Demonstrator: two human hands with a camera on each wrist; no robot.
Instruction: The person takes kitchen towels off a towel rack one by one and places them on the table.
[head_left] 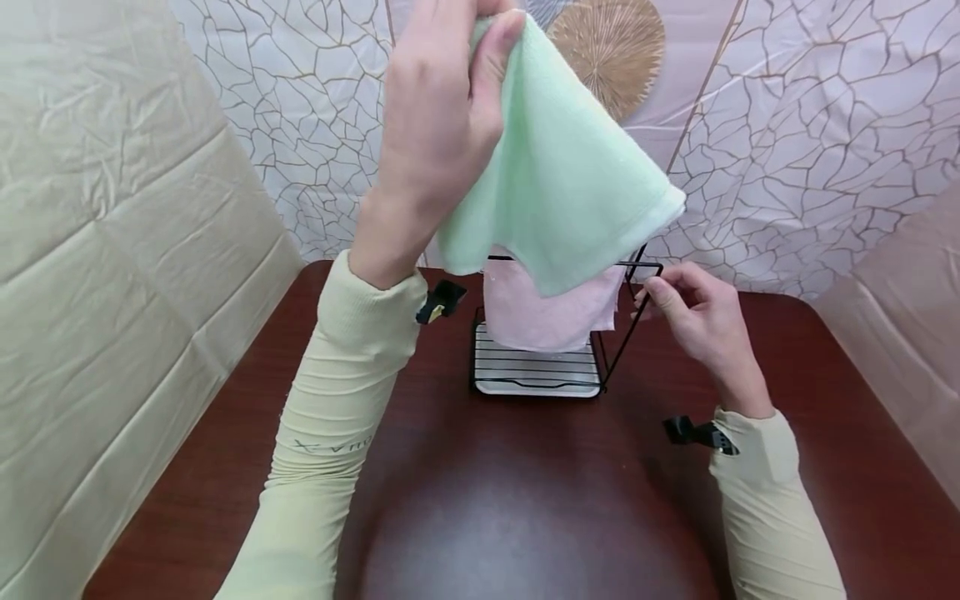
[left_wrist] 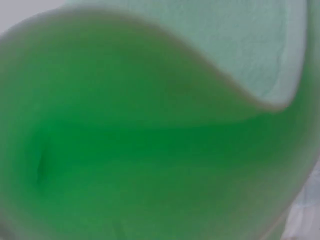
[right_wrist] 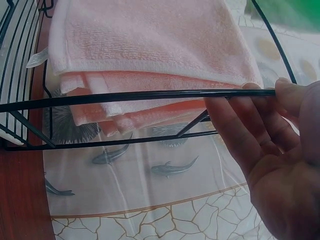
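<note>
High in the head view, my left hand (head_left: 442, 108) pinches a light green towel (head_left: 577, 175) by its top, and the cloth hangs down in loose folds. In the left wrist view the green towel (left_wrist: 150, 150) fills nearly everything, blurred and close. Behind and below it stands a black wire rack (head_left: 617, 350) with a pink towel (head_left: 547, 312) draped over its upper bar. My right hand (head_left: 701, 321) holds the rack's right upright between thumb and fingers. The right wrist view shows the pink towel (right_wrist: 150, 40) folded in several layers beside the gripped bar (right_wrist: 150, 95).
A white tray (head_left: 536, 388) lies under the wire grid at the rack's base. The rack stands toward the back of the dark red-brown table (head_left: 480, 517). Patterned fabric (head_left: 787, 150) hangs behind it, with beige cloth (head_left: 112, 250) along the left.
</note>
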